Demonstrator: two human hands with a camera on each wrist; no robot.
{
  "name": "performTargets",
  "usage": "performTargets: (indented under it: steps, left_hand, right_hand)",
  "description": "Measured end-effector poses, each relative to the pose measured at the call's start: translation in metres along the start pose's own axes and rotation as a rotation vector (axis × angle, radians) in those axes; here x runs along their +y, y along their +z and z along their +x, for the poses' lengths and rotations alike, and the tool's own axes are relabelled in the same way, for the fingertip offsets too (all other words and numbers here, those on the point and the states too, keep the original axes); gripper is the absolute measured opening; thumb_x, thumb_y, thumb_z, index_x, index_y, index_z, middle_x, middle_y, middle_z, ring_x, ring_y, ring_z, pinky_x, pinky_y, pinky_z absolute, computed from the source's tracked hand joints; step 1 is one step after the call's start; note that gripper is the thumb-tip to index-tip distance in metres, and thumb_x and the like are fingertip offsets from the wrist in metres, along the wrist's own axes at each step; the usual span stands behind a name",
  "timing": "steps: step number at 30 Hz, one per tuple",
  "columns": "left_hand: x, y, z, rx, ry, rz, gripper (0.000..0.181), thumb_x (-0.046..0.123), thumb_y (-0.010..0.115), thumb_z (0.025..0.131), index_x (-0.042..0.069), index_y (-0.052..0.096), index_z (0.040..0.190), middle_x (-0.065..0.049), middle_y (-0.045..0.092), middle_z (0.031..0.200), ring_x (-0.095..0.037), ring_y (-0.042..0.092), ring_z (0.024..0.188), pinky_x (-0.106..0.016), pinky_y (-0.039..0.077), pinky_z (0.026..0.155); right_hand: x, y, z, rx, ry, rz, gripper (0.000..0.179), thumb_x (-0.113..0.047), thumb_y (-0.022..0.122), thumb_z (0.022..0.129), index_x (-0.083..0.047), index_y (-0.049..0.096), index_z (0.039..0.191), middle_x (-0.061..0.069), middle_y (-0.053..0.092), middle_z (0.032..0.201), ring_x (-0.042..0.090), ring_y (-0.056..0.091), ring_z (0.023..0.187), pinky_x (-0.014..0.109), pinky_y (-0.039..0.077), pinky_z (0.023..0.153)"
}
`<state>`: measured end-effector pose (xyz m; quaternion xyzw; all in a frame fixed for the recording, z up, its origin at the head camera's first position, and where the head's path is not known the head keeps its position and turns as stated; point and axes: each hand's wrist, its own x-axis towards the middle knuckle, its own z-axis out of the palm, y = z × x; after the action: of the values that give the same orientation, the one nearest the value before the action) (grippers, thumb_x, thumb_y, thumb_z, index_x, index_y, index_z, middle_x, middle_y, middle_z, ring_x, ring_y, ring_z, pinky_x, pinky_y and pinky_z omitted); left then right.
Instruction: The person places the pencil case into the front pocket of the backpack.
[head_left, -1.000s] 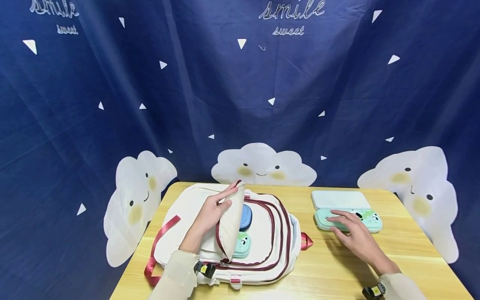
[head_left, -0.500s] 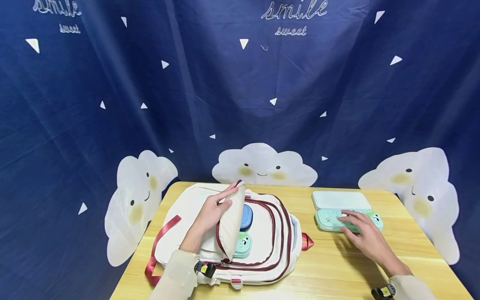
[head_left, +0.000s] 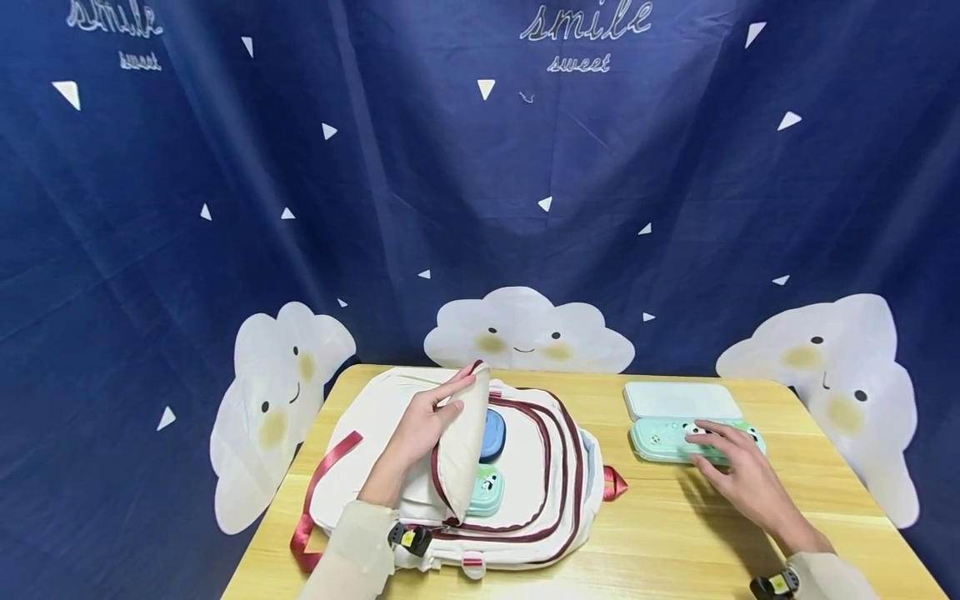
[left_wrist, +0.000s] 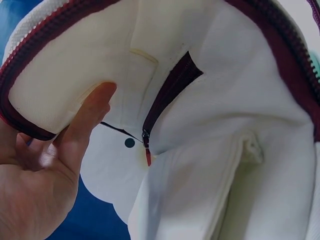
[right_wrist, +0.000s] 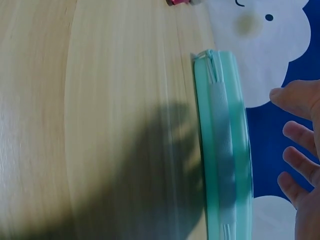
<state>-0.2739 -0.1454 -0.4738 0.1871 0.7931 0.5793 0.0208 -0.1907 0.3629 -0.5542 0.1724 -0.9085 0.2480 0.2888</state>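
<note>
A white backpack (head_left: 525, 467) with maroon zips lies on the table, its front flap (head_left: 463, 450) raised. My left hand (head_left: 422, 425) pinches the edge of that flap between thumb and fingers, and the left wrist view shows the white lining (left_wrist: 100, 55). Partly covered by the flap are a blue rounded case (head_left: 492, 435) and a mint panda case (head_left: 486, 490). At the right, my right hand (head_left: 738, 475) hovers over a mint pencil case (head_left: 660, 439) with panda prints, fingers spread and loosely bent. The right wrist view shows its zipped side (right_wrist: 222, 140), with the fingers apart from it.
A pale blue flat case (head_left: 681, 400) lies right behind the mint pencil case. Red straps (head_left: 307, 517) stick out from the backpack's left side. The wooden table (head_left: 645, 542) ends at a blue curtain (head_left: 480, 200) printed with clouds.
My right hand has shifted rightward along the mint pencil case, uncovering its left end. My left hand keeps the flap raised in the same place.
</note>
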Motion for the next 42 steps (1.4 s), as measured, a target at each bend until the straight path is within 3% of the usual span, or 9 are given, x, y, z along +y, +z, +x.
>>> performTargets:
  steps: [6, 16, 26, 34, 36, 38, 40, 42]
  left_hand:
    - [-0.001, 0.0, 0.0, -0.003, 0.005, -0.008, 0.046, 0.003, 0.06, 0.107, 0.015, 0.066, 0.152, 0.008, 0.051, 0.168, -0.016, 0.038, 0.162, -0.045, 0.029, 0.134]
    - [0.0, -0.001, 0.001, -0.013, 0.014, -0.044, 0.046, 0.001, 0.058, 0.107, 0.011, 0.066, 0.151, -0.004, 0.049, 0.17, -0.015, 0.039, 0.161, -0.042, 0.029, 0.133]
    - [0.0, -0.001, 0.001, -0.011, 0.004, -0.044, 0.046, 0.001, 0.058, 0.107, 0.012, 0.066, 0.151, 0.003, 0.05, 0.168, -0.015, 0.039, 0.161, -0.043, 0.03, 0.133]
    - [-0.002, 0.0, 0.002, -0.013, 0.002, -0.039, 0.047, 0.001, 0.058, 0.107, 0.013, 0.066, 0.152, -0.004, 0.048, 0.171, -0.016, 0.038, 0.162, -0.045, 0.029, 0.134]
    - [-0.002, 0.0, 0.002, -0.013, 0.003, -0.04, 0.047, 0.002, 0.058, 0.107, 0.013, 0.066, 0.152, -0.004, 0.048, 0.171, -0.016, 0.038, 0.162, -0.045, 0.028, 0.134]
    - [-0.002, 0.0, 0.002, -0.014, 0.004, -0.043, 0.046, 0.002, 0.059, 0.107, 0.013, 0.066, 0.152, -0.004, 0.048, 0.17, -0.016, 0.038, 0.162, -0.044, 0.028, 0.134]
    - [-0.001, 0.0, 0.002, -0.016, 0.007, -0.049, 0.046, 0.001, 0.058, 0.107, 0.012, 0.066, 0.151, -0.005, 0.048, 0.171, -0.015, 0.038, 0.162, -0.044, 0.028, 0.134]
    - [-0.001, 0.001, 0.001, -0.019, 0.011, -0.056, 0.046, 0.001, 0.058, 0.107, 0.011, 0.066, 0.151, -0.005, 0.048, 0.171, -0.016, 0.038, 0.162, -0.044, 0.029, 0.134]
  right_hand:
    - [0.005, -0.003, -0.003, -0.008, 0.018, -0.01, 0.039, 0.001, 0.091, 0.079, -0.007, 0.08, 0.116, 0.021, 0.07, 0.135, 0.029, 0.054, 0.123, -0.002, 0.013, 0.114]
    - [0.012, -0.011, -0.004, -0.022, 0.048, -0.018, 0.035, 0.0, 0.088, 0.083, -0.006, 0.079, 0.116, 0.024, 0.068, 0.136, 0.043, 0.054, 0.12, -0.002, 0.01, 0.111]
    - [0.02, -0.015, -0.004, -0.028, 0.065, -0.009, 0.034, 0.0, 0.087, 0.084, -0.003, 0.078, 0.116, 0.027, 0.065, 0.139, 0.05, 0.053, 0.123, 0.001, 0.008, 0.113]
    - [0.03, -0.019, -0.005, -0.038, 0.08, -0.018, 0.035, -0.003, 0.086, 0.087, -0.001, 0.076, 0.12, 0.031, 0.062, 0.141, 0.053, 0.052, 0.124, 0.004, 0.007, 0.116]
    - [0.03, -0.021, -0.005, -0.051, 0.099, -0.016, 0.036, -0.005, 0.086, 0.088, -0.001, 0.076, 0.122, 0.031, 0.061, 0.143, 0.054, 0.051, 0.126, 0.021, 0.017, 0.127]
    - [0.031, -0.023, -0.005, -0.07, 0.124, -0.009, 0.036, -0.008, 0.085, 0.09, -0.001, 0.075, 0.124, 0.032, 0.059, 0.145, 0.056, 0.049, 0.127, 0.048, 0.027, 0.13]
    - [0.033, -0.023, -0.005, -0.089, 0.146, 0.0, 0.037, -0.011, 0.085, 0.092, -0.001, 0.074, 0.126, 0.032, 0.058, 0.147, 0.057, 0.047, 0.129, 0.072, 0.035, 0.116]
    - [0.035, -0.023, -0.006, -0.098, 0.157, 0.004, 0.038, -0.013, 0.085, 0.092, -0.001, 0.074, 0.127, 0.033, 0.057, 0.147, 0.059, 0.046, 0.129, 0.081, 0.037, 0.103]
